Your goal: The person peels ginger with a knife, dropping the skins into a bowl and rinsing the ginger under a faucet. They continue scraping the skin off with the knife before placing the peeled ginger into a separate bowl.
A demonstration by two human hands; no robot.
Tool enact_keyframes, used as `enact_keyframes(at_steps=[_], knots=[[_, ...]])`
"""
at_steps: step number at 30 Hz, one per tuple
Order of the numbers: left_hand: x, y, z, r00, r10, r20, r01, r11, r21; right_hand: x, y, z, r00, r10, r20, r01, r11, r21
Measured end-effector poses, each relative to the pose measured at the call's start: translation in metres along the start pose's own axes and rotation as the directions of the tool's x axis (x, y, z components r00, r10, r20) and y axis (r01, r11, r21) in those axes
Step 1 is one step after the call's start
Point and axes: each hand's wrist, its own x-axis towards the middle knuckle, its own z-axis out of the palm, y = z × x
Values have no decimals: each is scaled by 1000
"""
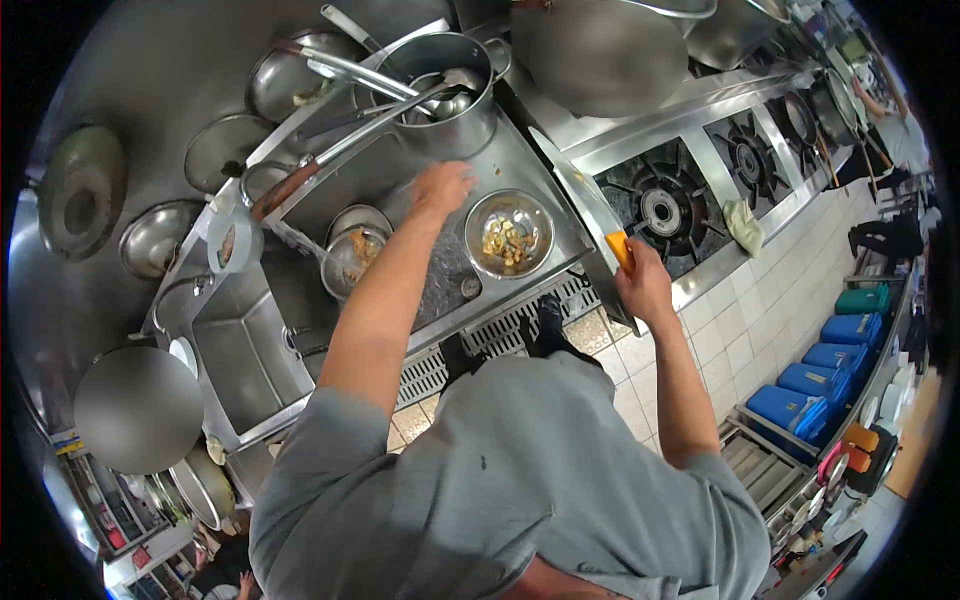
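My right hand (642,280) is closed round the yellow handle (620,250) of a knife, whose long blade (570,180) points up and away beside the stove edge. My left hand (443,188) is over the steel counter, just below a large steel pot (450,125) full of ladles and utensils; its fingers are blurred, and whether they hold something does not show. Between my hands, a steel bowl (509,234) with chopped yellowish and brown pieces rests on the counter. Left of my left forearm sits a strainer (352,262) with food scraps.
A sink basin (245,340) lies at the left, with a tap nearby. Gas burners (661,210) and a cloth (743,228) are at the right. Pans and lids hang around the upper left. Blue bins (788,408) stand at the far right. Another person (900,140) is at the upper right.
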Motion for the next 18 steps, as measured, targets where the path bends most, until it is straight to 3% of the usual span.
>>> enact_keyframes(at_steps=[1,4,7,12,14,16,18], knots=[[17,4,8,998,56,-13,-55,996,77,-8,-3,0,998,41,-43,-40,999,34],[50,18,22,992,78,102,-85,995,61,-29,-16,0,987,139,-85,-130,986,104],[55,28,27,986,121,118,-137,982,131,-52,-20,5,962,243,-124,-215,955,203],[56,32,35,985,120,127,-132,987,93,-65,-18,13,952,284,-114,-256,943,212],[59,31,38,984,110,143,-120,990,67,-60,-17,16,965,232,-125,-203,956,209],[61,29,43,990,112,91,-131,963,235,-53,-20,15,969,223,-107,-201,961,190],[66,14,46,980,157,120,-185,941,284,-46,-25,9,982,154,-106,-134,976,172]])
